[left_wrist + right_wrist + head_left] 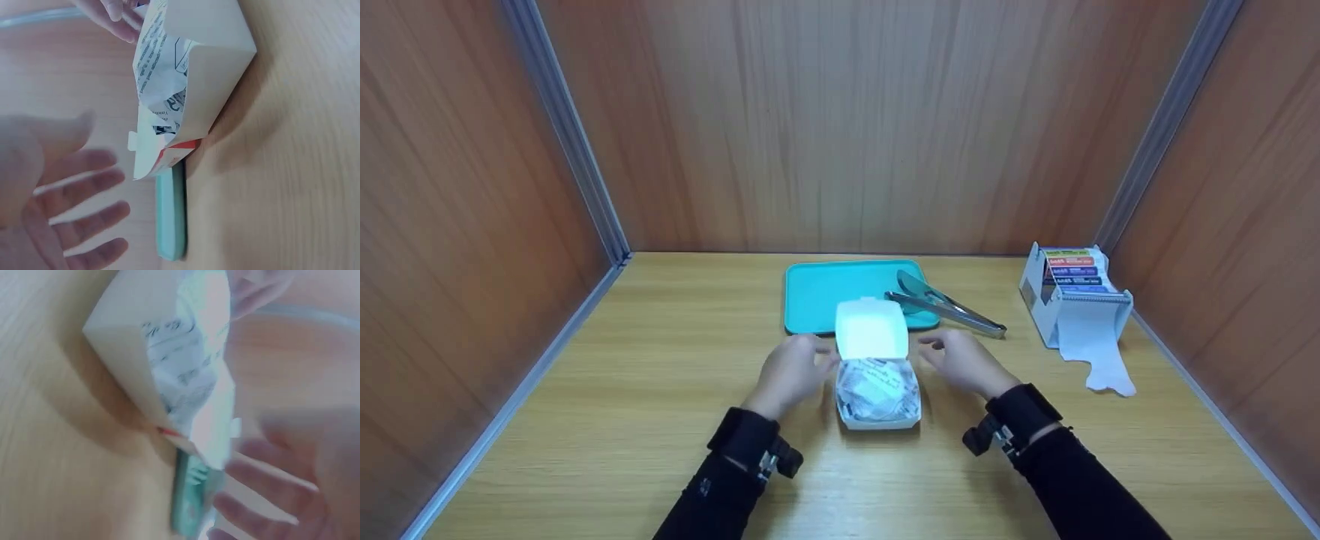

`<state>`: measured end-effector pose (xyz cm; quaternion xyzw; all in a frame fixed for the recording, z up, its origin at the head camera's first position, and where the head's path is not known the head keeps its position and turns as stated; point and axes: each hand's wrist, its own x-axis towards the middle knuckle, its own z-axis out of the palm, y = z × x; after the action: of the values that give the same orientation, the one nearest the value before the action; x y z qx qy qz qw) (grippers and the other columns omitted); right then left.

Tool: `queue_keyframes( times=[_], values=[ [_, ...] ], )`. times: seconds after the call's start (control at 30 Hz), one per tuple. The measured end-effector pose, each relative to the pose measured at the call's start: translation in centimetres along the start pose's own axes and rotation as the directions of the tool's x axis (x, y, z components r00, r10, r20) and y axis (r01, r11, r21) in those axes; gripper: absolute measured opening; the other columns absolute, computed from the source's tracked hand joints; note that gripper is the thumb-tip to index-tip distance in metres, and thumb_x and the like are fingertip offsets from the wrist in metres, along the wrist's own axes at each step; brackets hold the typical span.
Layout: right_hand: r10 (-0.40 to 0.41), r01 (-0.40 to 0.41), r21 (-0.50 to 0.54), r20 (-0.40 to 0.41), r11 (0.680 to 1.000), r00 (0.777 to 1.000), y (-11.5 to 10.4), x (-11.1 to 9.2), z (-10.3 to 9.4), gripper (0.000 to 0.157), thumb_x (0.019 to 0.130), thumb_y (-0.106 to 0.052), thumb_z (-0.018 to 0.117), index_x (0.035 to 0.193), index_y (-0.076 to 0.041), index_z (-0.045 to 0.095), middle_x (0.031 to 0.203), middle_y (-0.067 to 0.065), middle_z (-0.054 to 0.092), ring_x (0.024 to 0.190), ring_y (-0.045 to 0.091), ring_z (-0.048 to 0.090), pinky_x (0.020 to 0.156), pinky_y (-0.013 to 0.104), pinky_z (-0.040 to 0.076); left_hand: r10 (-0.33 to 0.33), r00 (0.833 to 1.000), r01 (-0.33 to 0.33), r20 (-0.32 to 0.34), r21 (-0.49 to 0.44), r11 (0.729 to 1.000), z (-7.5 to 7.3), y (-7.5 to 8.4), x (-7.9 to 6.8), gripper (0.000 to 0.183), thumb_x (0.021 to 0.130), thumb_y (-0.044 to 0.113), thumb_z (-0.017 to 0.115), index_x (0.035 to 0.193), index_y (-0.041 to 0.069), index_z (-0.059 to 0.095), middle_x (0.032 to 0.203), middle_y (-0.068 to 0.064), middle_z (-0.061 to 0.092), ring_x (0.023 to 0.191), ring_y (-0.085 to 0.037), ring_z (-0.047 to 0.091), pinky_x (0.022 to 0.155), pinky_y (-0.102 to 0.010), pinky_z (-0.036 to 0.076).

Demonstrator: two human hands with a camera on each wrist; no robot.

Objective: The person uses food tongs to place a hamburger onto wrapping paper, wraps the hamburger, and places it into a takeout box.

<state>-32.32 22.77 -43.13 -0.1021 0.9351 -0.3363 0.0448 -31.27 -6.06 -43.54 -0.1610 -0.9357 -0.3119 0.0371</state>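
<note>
A small white carton stands on the table with its lid tipped back. Inside sits a bundle wrapped in white paper with dark print; what the paper covers is hidden. My left hand is at the carton's left side, near the lid hinge. In the left wrist view its fingers are spread, apart from the carton and holding nothing. On the other side is my right hand, fingers loosely bent and blurred in the right wrist view, close to the lid; I cannot tell whether they touch it.
Behind the carton lies a teal tray, with metal tongs across its right edge. At the right stands a white dispenser box with colourful labels, a paper strip hanging from it. Wood-grain walls enclose the table.
</note>
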Motion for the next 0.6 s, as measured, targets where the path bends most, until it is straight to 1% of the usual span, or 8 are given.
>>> queue_keyframes(
  times=[0.07, 0.17, 0.23, 0.3, 0.37, 0.4, 0.47, 0.6],
  values=[
    [0.072, -0.068, 0.129, -0.022, 0.989, 0.997, 0.6, 0.6, 0.4, 0.045, 0.114, -0.026, 0.052, 0.151, -0.001, 0.057, 0.149, 0.021, 0.060, 0.133, 0.037, 0.060, 0.108, 0.051, 0.052, -0.109, 0.994, 0.107, -0.006, -0.131, 0.986, 0.3, -0.3, 0.5, 0.046, 0.108, 0.034, 0.066, 0.139, 0.000, 0.068, 0.125, -0.018, 0.074, 0.087, -0.028, 0.071, 0.089, -0.048, 0.059],
    [0.138, -0.137, 0.347, 0.020, 0.928, 0.990, 1.4, 1.6, 1.2, 0.057, 0.117, -0.034, 0.043, 0.160, 0.002, 0.041, 0.153, 0.026, 0.053, 0.140, 0.040, 0.054, 0.115, 0.051, 0.047, -0.222, 0.972, 0.236, 0.079, -0.313, 0.920, 1.2, -0.9, 1.6, 0.067, 0.112, 0.049, 0.050, 0.156, -0.001, 0.050, 0.143, -0.024, 0.063, 0.104, -0.032, 0.071, 0.100, -0.050, 0.055],
    [0.156, -0.176, 0.483, 0.082, 0.858, 0.984, 1.8, 2.2, 1.8, 0.065, 0.117, -0.041, 0.037, 0.163, 0.004, 0.032, 0.158, 0.029, 0.047, 0.145, 0.041, 0.050, 0.117, 0.051, 0.044, -0.267, 0.949, 0.316, 0.170, -0.452, 0.834, 2.0, -1.2, 2.2, 0.077, 0.113, 0.058, 0.038, 0.163, 0.000, 0.037, 0.153, -0.026, 0.054, 0.130, -0.037, 0.062, 0.114, -0.051, 0.046],
    [0.146, -0.199, 0.599, 0.137, 0.775, 0.980, 2.0, 2.8, 2.4, 0.069, 0.118, -0.044, 0.030, 0.164, 0.008, 0.027, 0.161, 0.033, 0.041, 0.149, 0.043, 0.043, 0.120, 0.051, 0.041, -0.278, 0.932, 0.363, 0.233, -0.571, 0.737, 2.7, -1.4, 2.8, 0.082, 0.113, 0.062, 0.027, 0.165, -0.001, 0.031, 0.169, -0.023, 0.036, 0.156, -0.040, 0.033, 0.127, -0.053, 0.028],
    [0.119, -0.208, 0.669, 0.177, 0.714, 0.977, 2.1, 3.1, 3.0, 0.071, 0.118, -0.044, 0.024, 0.163, 0.011, 0.025, 0.166, 0.033, 0.032, 0.154, 0.045, 0.035, 0.123, 0.053, 0.036, -0.280, 0.919, 0.395, 0.279, -0.657, 0.642, 3.4, -1.4, 3.3, 0.084, 0.112, 0.064, 0.020, 0.167, 0.000, 0.028, 0.170, -0.023, 0.033, 0.158, -0.040, 0.030, 0.128, -0.052, 0.025],
    [0.103, -0.208, 0.693, 0.190, 0.691, 0.976, 2.1, 3.3, 3.2, 0.072, 0.118, -0.044, 0.022, 0.163, 0.011, 0.024, 0.167, 0.033, 0.030, 0.155, 0.045, 0.032, 0.124, 0.054, 0.033, -0.282, 0.915, 0.403, 0.288, -0.679, 0.613, 3.6, -1.3, 3.5, 0.084, 0.112, 0.064, 0.019, 0.167, 0.001, 0.028, 0.171, -0.022, 0.032, 0.158, -0.040, 0.028, 0.128, -0.053, 0.024],
    [0.083, -0.199, 0.724, 0.193, 0.661, 0.978, 1.9, 3.4, 3.6, 0.071, 0.118, -0.042, 0.020, 0.162, 0.012, 0.024, 0.168, 0.034, 0.027, 0.157, 0.047, 0.028, 0.126, 0.056, 0.029, -0.296, 0.911, 0.412, 0.288, -0.690, 0.596, 3.9, -1.0, 3.8, 0.085, 0.111, 0.065, 0.017, 0.167, 0.003, 0.029, 0.173, -0.021, 0.028, 0.160, -0.040, 0.024, 0.129, -0.054, 0.021],
    [0.084, -0.188, 0.720, 0.178, 0.669, 0.980, 1.7, 3.1, 3.9, 0.071, 0.118, -0.044, 0.022, 0.163, 0.010, 0.026, 0.168, 0.033, 0.028, 0.157, 0.047, 0.027, 0.126, 0.057, 0.028, -0.326, 0.905, 0.420, 0.273, -0.693, 0.585, 4.2, -0.6, 3.9, 0.082, 0.111, 0.067, 0.018, 0.168, 0.011, 0.032, 0.175, -0.017, 0.023, 0.162, -0.039, 0.018, 0.130, -0.054, 0.015]
  ],
)
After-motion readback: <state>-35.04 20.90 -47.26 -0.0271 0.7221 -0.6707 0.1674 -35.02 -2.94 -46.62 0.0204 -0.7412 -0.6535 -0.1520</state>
